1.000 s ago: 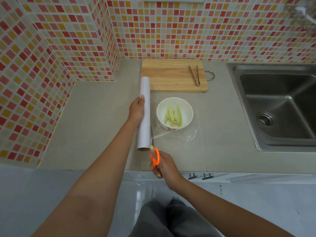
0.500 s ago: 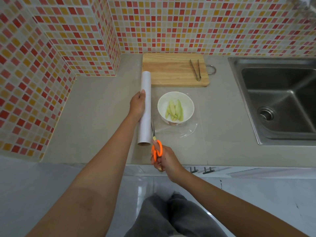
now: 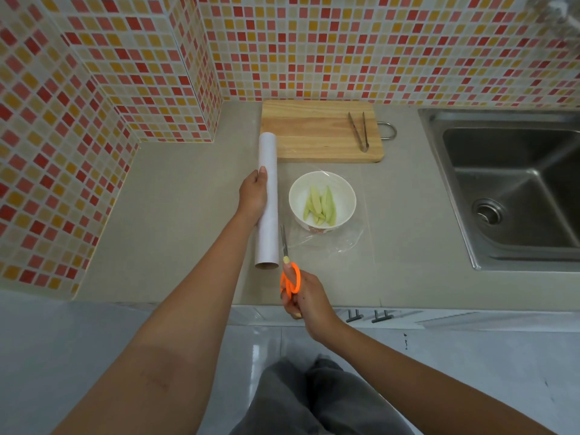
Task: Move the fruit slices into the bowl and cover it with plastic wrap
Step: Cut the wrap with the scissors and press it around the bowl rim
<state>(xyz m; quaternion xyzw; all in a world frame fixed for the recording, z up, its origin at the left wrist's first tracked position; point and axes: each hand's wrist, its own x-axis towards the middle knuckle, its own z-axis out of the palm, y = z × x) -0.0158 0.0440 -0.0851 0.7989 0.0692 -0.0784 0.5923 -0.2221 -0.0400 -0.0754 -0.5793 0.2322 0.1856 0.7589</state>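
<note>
A white bowl stands on the counter with several pale green fruit slices inside. A clear sheet of plastic wrap stretches from the roll across the bowl and crumples on the counter at the bowl's near right. The white wrap roll lies lengthwise left of the bowl; my left hand presses on it from the left. My right hand grips orange-handled scissors, blades pointing away along the roll's right side at the wrap's near edge.
A wooden cutting board lies behind the bowl with metal tongs on its right end. A steel sink fills the right side. Tiled walls close the back and the left. The counter edge runs just behind my right hand.
The view has shifted slightly. The scissor blades have edged forward along the roll; my left hand stays on the roll.
</note>
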